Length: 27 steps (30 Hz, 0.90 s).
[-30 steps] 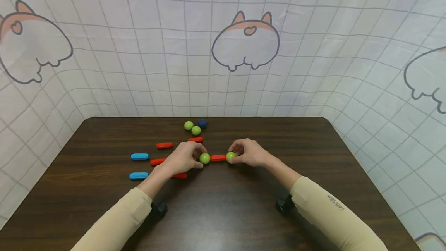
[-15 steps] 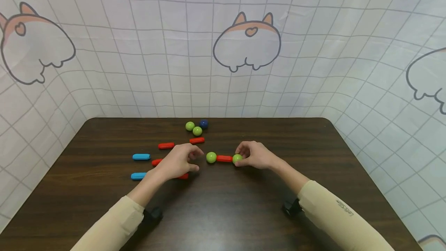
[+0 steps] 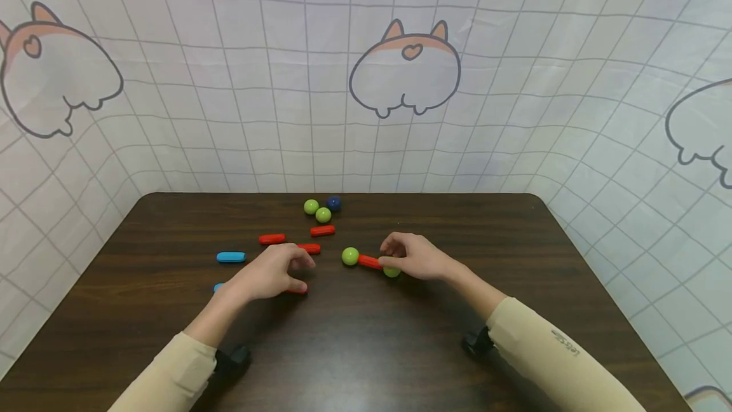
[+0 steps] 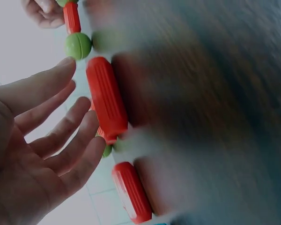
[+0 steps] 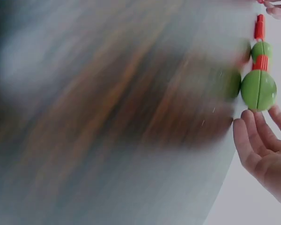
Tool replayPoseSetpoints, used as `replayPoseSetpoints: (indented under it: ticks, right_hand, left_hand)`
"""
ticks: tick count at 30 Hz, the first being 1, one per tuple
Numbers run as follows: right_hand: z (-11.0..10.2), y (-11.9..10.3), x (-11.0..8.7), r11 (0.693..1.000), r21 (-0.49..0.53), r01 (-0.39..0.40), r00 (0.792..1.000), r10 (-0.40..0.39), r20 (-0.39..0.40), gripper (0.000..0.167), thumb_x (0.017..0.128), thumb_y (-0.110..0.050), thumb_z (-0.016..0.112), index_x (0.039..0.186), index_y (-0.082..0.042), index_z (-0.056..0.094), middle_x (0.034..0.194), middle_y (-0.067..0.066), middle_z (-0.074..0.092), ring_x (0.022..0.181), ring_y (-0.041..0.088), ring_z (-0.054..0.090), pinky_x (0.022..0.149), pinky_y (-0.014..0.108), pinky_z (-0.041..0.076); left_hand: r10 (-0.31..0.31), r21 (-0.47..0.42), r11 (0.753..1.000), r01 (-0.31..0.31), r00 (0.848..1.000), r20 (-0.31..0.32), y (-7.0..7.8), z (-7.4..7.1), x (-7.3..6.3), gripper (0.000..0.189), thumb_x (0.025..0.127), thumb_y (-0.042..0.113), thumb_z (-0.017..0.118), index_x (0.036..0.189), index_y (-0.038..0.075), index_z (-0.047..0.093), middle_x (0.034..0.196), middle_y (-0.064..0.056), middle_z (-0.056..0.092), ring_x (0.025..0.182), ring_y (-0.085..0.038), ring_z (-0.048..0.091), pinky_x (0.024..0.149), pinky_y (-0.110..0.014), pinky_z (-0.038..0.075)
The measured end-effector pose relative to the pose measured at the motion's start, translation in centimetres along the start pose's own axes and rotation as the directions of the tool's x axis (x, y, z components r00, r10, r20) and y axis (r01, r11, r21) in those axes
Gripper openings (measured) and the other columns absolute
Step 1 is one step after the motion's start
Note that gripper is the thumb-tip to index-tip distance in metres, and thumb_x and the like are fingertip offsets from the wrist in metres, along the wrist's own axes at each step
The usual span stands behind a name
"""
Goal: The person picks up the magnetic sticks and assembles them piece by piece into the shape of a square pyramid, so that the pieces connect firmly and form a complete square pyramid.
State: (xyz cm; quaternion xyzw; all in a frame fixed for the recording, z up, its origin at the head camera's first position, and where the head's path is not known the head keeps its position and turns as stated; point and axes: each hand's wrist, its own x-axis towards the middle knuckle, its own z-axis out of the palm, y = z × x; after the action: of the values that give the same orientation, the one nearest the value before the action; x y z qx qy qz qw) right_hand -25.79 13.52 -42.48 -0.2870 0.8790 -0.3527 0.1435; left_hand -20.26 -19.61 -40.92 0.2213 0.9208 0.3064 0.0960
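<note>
Two green balls, a left one (image 3: 351, 256) and a right one (image 3: 392, 271), stand at the ends of a short red stick (image 3: 369, 262), joined in a row on the table. My right hand (image 3: 420, 256) is at the right ball; in the right wrist view its fingers (image 5: 251, 140) lie loosely beside that ball, the thumb held apart. Left of the joined piece, my left hand (image 3: 269, 274) hovers with spread fingers and holds nothing. Near it lie two red sticks, one behind (image 3: 309, 248) and one partly covered by the hand (image 3: 298, 290).
At the back sit two green balls (image 3: 323, 215) and a dark blue ball (image 3: 334, 203). Two more red sticks (image 3: 272, 240) lie in front of them, and blue sticks (image 3: 231, 257) to the left. A white grid-patterned cloth (image 3: 257, 100) rises behind the table.
My left hand has let go of the left ball and drawn back to the left. The joined piece has shifted right and turned slightly; my right hand's fingers have loosened from its ball.
</note>
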Motion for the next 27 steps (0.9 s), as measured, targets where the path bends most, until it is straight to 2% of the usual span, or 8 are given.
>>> replayPoseSetpoints:
  ticks: [4, 11, 17, 27]
  right_hand:
    - [0.4, -0.5, 0.8, 1.0, -0.004, 0.02, 1.0, -0.02, -0.022, 0.022, 0.105, -0.023, 0.061, 0.117, -0.006, 0.069, 0.105, -0.001, 0.068, 0.097, 0.016, 0.063, 0.089, 0.039, 0.051]
    - [0.8, -0.8, 1.9, 1.0, -0.002, -0.003, 1.0, 0.003, 0.0, 0.024, 0.101, -0.017, 0.068, 0.119, -0.002, 0.068, 0.104, 0.001, 0.07, 0.097, 0.017, 0.065, 0.089, 0.037, 0.052]
    - [1.1, -1.3, 2.6, 1.0, -0.001, -0.008, 1.0, 0.008, 0.012, 0.027, 0.099, -0.017, 0.071, 0.121, -0.001, 0.069, 0.103, 0.001, 0.071, 0.094, 0.015, 0.066, 0.085, 0.034, 0.054]
    - [1.3, -1.7, 2.9, 0.999, 0.019, -0.029, 0.999, 0.029, 0.039, 0.032, 0.098, -0.014, 0.071, 0.126, 0.0, 0.067, 0.097, -0.001, 0.072, 0.089, 0.012, 0.067, 0.083, 0.033, 0.054]
  left_hand:
    - [-0.031, -0.003, 0.999, 0.031, 0.999, 0.039, -0.4, -0.2, -0.3, 0.034, 0.081, 0.01, 0.088, 0.112, 0.007, 0.074, 0.109, -0.001, 0.069, 0.101, -0.024, 0.06, 0.09, -0.046, 0.051]
    - [-0.062, -0.009, 0.998, 0.063, 0.995, 0.083, -0.7, -0.2, -0.5, 0.034, 0.08, 0.006, 0.089, 0.11, 0.011, 0.074, 0.106, 0.002, 0.067, 0.101, -0.023, 0.061, 0.092, -0.047, 0.051]
    - [-0.051, 0.015, 0.999, 0.049, 0.993, 0.106, -0.9, -0.3, -0.5, 0.033, 0.079, 0.004, 0.089, 0.107, 0.011, 0.074, 0.103, 0.002, 0.067, 0.097, -0.021, 0.06, 0.089, -0.045, 0.051]
    - [-0.035, 0.036, 0.999, 0.03, 0.99, 0.136, -0.8, -0.3, -0.6, 0.027, 0.083, -0.002, 0.083, 0.105, 0.011, 0.074, 0.098, 0.004, 0.068, 0.091, -0.017, 0.061, 0.084, -0.042, 0.053]
